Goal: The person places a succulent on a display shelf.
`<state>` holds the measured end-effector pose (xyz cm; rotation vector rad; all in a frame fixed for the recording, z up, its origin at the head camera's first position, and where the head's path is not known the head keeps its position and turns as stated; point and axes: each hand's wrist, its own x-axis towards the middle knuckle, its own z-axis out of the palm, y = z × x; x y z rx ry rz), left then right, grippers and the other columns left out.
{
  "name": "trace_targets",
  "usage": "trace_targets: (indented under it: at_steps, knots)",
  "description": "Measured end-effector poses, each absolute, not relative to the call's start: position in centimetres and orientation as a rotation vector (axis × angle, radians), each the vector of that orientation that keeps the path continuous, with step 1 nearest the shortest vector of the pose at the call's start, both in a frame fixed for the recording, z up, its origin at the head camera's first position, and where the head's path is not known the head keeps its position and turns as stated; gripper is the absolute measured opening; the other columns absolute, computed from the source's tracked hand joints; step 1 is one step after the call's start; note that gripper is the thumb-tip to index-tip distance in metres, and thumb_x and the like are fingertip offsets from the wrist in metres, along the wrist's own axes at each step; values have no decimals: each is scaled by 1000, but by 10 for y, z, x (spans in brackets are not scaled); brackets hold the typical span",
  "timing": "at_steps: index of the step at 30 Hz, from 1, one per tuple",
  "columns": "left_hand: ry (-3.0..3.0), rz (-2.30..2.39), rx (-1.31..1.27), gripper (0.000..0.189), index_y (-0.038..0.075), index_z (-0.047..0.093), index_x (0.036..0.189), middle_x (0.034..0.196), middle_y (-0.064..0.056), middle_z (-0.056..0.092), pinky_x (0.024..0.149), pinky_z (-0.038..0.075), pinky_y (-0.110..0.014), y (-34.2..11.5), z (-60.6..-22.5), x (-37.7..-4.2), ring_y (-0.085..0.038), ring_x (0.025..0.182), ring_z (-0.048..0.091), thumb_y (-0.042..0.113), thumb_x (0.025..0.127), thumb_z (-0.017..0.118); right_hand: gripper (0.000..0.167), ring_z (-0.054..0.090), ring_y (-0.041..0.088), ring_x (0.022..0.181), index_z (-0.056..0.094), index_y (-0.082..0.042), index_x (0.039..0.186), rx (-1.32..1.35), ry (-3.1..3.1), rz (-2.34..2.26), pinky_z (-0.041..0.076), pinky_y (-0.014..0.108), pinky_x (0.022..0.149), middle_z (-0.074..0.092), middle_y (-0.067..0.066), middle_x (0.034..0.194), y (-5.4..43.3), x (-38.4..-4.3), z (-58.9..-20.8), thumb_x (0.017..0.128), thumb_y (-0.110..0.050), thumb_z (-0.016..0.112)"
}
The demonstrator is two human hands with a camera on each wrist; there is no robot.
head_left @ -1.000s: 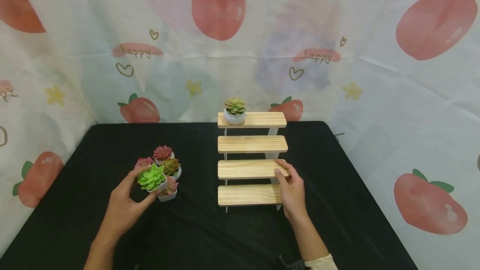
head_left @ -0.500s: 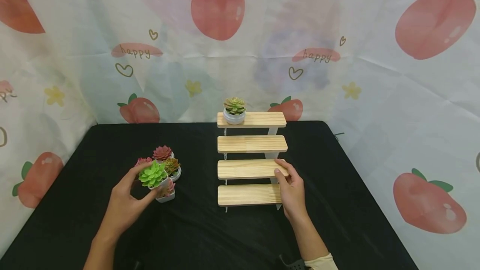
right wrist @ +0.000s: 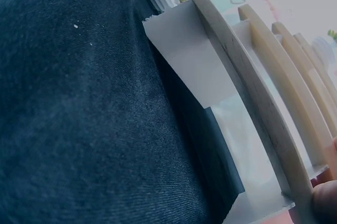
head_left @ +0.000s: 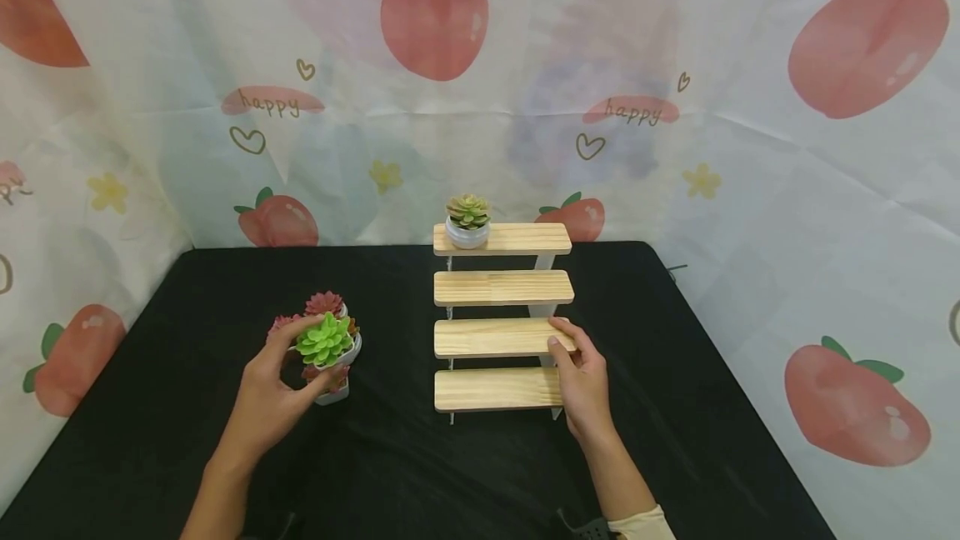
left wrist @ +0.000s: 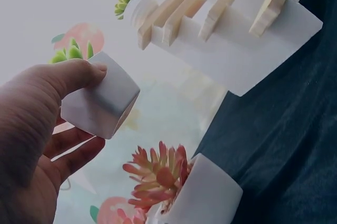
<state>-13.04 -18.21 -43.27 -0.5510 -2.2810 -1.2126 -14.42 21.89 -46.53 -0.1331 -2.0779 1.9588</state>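
My left hand [head_left: 264, 397] pinches a potted succulent [head_left: 325, 342] with bright green leaves, thumb on one side of its pot and fingers on the other. The left wrist view shows its square white pot [left wrist: 100, 98] tilted and lifted above another potted succulent [left wrist: 158, 174] with pinkish leaves. In the head view it overlaps several potted succulents standing close together, a dark red one [head_left: 324, 303] at the back. My right hand [head_left: 587, 386] grips the right end of the second-lowest board on a four-step wooden display stand, whose bottom board [head_left: 495, 390] lies just below.
On the left of the stand's top board [head_left: 528, 238] sits a pale green succulent in a round white pot [head_left: 467, 235]. Black cloth [head_left: 390, 473] covers the table. A fruit-printed curtain [head_left: 480, 148] hangs behind and along both sides.
My left hand has lifted the bright green succulent and shifted it right, so it now covers part of the plants behind. My right hand stays on the stand.
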Motion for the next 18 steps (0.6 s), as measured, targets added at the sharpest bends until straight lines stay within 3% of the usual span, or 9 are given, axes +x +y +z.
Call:
trace_targets:
  at_steps: [8,13,18]
  knots:
    - [-2244,-1238,-603,79,14,58,144,135,-5,61,95,43,-13,-174,-432,-133,-9,111,55,-7,75,89,34,40,15,141,62,-6,141,-139,-2073,1970,36,29,111,45,9,156,219,-144,-465,107,-7,57]
    - [-2240,-1219,-627,78,15,59,144,137,-6,61,97,41,-12,-171,-431,-136,-9,117,56,-6,75,90,34,41,16,140,62,-7,140,-138,-2067,1975,39,22,106,45,10,156,219,-143,-464,106,-8,58]
    - [-2244,-1213,-659,76,16,59,144,137,-5,62,89,46,-17,-167,-427,-139,-10,110,58,-4,78,89,35,42,16,139,61,-5,141,-135,-2065,1980,39,19,104,45,10,156,219,-143,-464,107,-8,57]
